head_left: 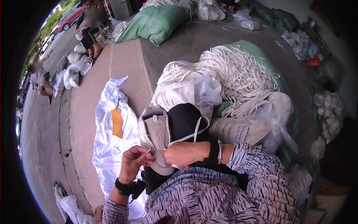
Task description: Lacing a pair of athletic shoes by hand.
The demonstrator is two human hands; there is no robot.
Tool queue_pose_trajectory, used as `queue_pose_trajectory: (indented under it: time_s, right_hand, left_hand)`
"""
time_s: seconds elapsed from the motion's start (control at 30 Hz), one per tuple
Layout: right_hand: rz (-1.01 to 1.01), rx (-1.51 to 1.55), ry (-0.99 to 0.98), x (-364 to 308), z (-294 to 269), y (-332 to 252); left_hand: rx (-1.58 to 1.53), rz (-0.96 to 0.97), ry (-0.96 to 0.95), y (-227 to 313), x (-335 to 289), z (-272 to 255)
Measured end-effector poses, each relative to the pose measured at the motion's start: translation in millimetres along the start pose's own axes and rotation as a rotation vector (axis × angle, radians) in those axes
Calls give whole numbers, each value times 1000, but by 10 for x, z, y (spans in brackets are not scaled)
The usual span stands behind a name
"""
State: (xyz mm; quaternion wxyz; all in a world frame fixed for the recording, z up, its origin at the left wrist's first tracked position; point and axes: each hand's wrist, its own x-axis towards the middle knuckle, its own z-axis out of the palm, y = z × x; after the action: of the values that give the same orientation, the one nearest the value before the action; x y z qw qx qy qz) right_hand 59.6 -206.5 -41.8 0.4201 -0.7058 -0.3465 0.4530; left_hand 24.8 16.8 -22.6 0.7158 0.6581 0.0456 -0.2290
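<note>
Shoe (pixel 158 137): on blk lap cloth (pixel 184 114); toe near, heel far, long axis near-far, far end leaning L.
Look: pale beige, mesh tongue (pixel 159 128).
L hand (pixel 135 159): fingertips pinching wht lace (pixel 196 129).
R hand (pixel 184 153): curled by lace; fingertips hidden, can't tell grip.

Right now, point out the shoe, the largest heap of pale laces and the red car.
Shoe (pixel 158 131), head view: on its tongue.
Largest heap of pale laces (pixel 240 72), head view: on the middle strands.
Red car (pixel 71 18), head view: on its bodywork.
</note>
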Motion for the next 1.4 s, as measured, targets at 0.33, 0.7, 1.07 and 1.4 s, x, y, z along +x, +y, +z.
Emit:
queue_pose_trajectory:
  time_s: [0.33,0.7,1.07,1.4]
  right_hand:
    - [166,177,378,-540,-501,-299]
    - [-7,474,329,61,-362,-161]
    - [161,413,202,74,-324,-339]
    - [65,716,223,117,-262,-144]
  left_hand:
    - [17,-1,-95,-29,136,-92]
    - [86,106,-94,-142,49,-35]
    - [219,178,171,-311,-92,109]
    - [901,387,368,-193,-122,298]
